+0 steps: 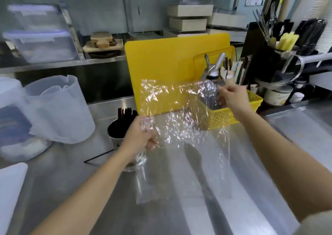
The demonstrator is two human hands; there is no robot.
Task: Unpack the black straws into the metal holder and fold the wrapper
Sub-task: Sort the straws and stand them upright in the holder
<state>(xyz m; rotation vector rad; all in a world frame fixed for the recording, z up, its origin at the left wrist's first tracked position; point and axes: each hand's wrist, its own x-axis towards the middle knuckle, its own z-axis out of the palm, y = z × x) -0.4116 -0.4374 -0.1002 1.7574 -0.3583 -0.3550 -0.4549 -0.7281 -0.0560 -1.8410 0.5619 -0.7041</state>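
Observation:
A clear crinkled plastic wrapper (179,119) is stretched in the air above the steel counter (179,198). My left hand (139,136) grips its lower left part, and my right hand (231,94) pinches its upper right corner. The wrapper hangs down in folds toward the counter. Behind my left hand stands the metal holder (115,134), with black straws (125,113) sticking up out of it. My left hand and forearm hide the holder's right side.
Yellow cutting boards (170,69) lean upright behind the wrapper. A yellow basket (231,114) with a metal dispenser (213,69) sits at the right. Translucent jugs (59,109) stand at the left. A black organiser with utensils (280,42) is at the far right.

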